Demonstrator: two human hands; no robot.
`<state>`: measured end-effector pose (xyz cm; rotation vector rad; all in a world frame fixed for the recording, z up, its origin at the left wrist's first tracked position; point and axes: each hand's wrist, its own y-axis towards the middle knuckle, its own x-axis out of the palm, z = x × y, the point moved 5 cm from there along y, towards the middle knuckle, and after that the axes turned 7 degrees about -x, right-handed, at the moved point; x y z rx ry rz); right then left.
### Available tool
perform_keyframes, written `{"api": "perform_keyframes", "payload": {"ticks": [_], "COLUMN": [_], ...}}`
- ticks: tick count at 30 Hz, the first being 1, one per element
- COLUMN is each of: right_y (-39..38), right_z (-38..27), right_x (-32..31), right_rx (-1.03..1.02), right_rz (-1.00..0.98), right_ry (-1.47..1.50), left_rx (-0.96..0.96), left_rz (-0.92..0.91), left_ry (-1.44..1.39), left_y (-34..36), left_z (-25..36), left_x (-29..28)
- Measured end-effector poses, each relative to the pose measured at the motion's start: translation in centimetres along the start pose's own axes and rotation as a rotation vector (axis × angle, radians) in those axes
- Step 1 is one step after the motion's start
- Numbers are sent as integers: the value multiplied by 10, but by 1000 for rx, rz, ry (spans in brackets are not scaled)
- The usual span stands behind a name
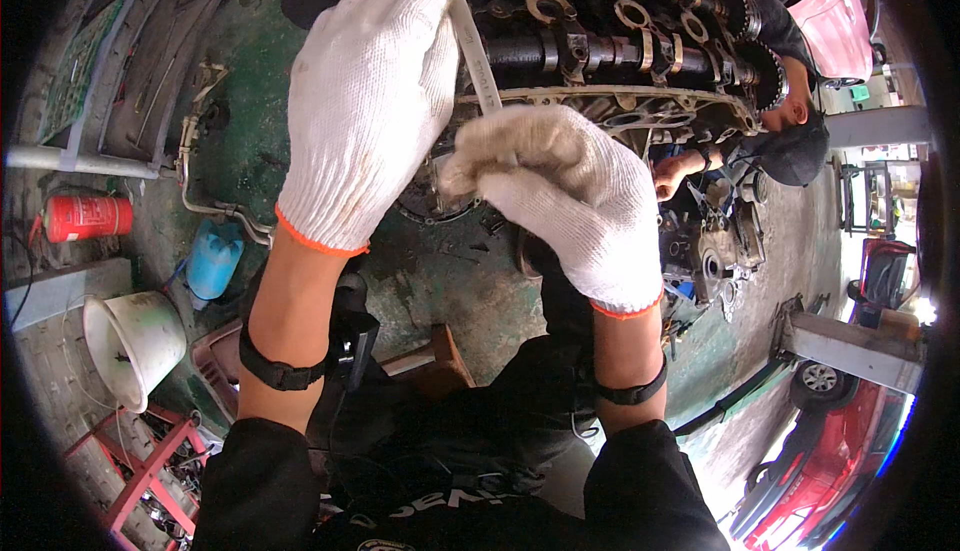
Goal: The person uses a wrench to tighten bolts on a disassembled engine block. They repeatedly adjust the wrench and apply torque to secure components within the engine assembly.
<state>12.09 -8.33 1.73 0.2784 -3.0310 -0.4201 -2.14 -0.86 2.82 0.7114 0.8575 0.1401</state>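
Note:
A silver wrench [474,54] slants between my hands in front of the engine, its two ends hidden by my gloves. My left hand [372,101], in a white knit glove with an orange cuff, is closed round the upper end. My right hand [565,186], in a matching glove dirtied on the fingers, is curled at the lower end, with its fingertips slightly blurred. Just beyond them lies the open top of an engine [600,51], its dark camshafts [515,54], bearing caps and toothed sprockets [765,76] exposed and oily.
A co-worker's hand [678,173] reaches in at the right, beside dark metal engine parts [715,251]. Other people's hands show at the top edge. At left stand a fire extinguisher [90,218], a blue bottle [214,259] and a white bucket [135,346]. A red car [830,461] is at right.

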Motion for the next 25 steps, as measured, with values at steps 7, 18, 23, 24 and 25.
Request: {"api": "perform_keyframes", "payload": {"ticks": [7,18,23,24,25], "right_y": [1,-3,-3,-3,-3], "right_z": [-9,-7,0,2,3], "right_x": [-21,-43,-51,-54,-54], "right_rx": [-49,-66,80,143,137], "right_rz": [328,601,566,560,549], "right_ry": [-222,-29,-104,-101,-105], "left_rx": [70,64,66,57,45], "left_rz": [-58,-81,-91,-106,-134], "left_ry": [91,107,109,117,116], "left_y": [-3,-5,-5,-5,-5], "left_z": [-6,-4,-3,-3,-3], "left_x": [7,8,8,9,9]}}
